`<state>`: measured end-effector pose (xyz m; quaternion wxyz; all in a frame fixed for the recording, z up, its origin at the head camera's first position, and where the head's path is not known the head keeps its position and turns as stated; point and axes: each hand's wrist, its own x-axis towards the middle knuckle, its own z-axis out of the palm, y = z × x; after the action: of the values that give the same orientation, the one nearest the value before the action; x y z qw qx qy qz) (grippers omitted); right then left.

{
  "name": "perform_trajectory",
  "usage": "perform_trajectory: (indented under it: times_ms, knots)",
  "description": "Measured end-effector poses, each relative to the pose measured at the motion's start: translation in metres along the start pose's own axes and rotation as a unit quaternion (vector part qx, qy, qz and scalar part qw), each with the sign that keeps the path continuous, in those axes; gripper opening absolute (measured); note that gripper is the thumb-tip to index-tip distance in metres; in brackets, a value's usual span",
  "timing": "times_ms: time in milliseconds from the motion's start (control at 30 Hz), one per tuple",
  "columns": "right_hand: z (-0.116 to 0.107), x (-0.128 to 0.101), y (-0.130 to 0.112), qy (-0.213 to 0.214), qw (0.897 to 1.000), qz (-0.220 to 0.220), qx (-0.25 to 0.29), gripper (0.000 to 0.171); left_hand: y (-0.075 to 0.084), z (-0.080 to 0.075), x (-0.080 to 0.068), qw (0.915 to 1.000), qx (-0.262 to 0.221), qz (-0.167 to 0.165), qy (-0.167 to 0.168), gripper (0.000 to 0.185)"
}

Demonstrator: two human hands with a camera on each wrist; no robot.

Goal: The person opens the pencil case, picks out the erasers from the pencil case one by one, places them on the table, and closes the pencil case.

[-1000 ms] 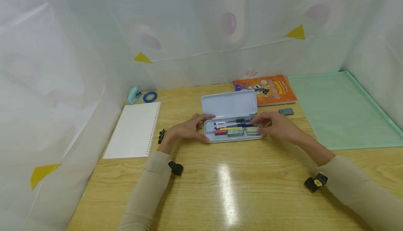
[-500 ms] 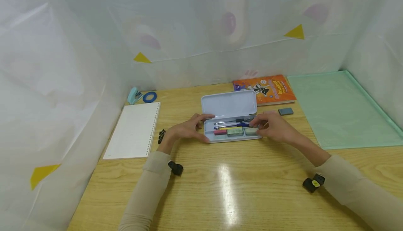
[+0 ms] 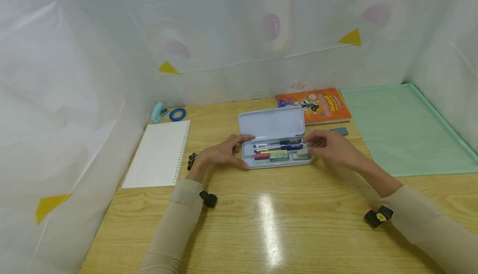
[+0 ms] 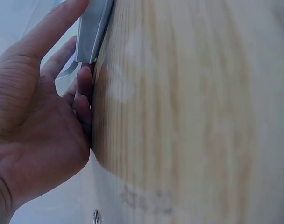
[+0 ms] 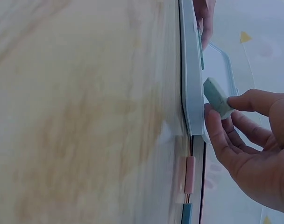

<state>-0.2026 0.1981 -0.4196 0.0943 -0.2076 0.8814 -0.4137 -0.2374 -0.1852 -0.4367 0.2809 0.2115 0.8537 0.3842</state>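
Observation:
An opened pale-blue pencil case (image 3: 280,167) lies mid-table with its lid (image 3: 271,124) tipped back. Inside are a black pen (image 3: 270,144), a blue pen (image 3: 284,147), a red block (image 3: 261,156) and a green speckled eraser (image 3: 278,155). My left hand (image 3: 220,153) holds the case's left end, thumb at the front edge and index finger at the back. My right hand (image 3: 330,147) pinches a pale-green eraser (image 5: 216,98) between thumb and fingers, tilted above the case's right compartment.
An orange book (image 3: 328,108) lies behind the case, and a grey-blue block (image 3: 339,131) behind my right hand. A green mat (image 3: 410,133) covers the right side. At left are a notebook (image 3: 158,153), binder clip (image 3: 192,161), blue tape roll (image 3: 177,115) and turquoise stapler-like object (image 3: 159,113).
The pale-green eraser has tilted up in my right hand's fingers, and that hand has shifted slightly right. My left hand stays on the case.

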Motion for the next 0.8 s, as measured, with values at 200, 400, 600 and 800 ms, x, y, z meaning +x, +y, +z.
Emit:
perform_trajectory:
  times_ms: [200, 400, 600, 800]
  knots:
    - [-0.002, -0.002, 0.001, -0.005, 0.999, -0.002, 0.031, 0.023, 0.0, 0.0, -0.001, 1.0, 0.003, 0.0, -0.001, 0.092]
    - [-0.005, -0.005, 0.002, 0.005, 1.0, 0.007, 0.005, 0.02, -0.001, 0.0, -0.001, 1.0, 0.005, 0.005, 0.0, 0.093]
    - [-0.017, -0.007, 0.005, 0.037, 0.999, 0.014, 0.01, 0.022, -0.002, 0.0, 0.0, 1.0, 0.007, 0.005, 0.001, 0.092]
    - [-0.032, -0.011, 0.013, 0.074, 0.997, 0.028, 0.018, 0.025, -0.001, 0.0, 0.0, 1.0, 0.009, 0.004, 0.0, 0.093]
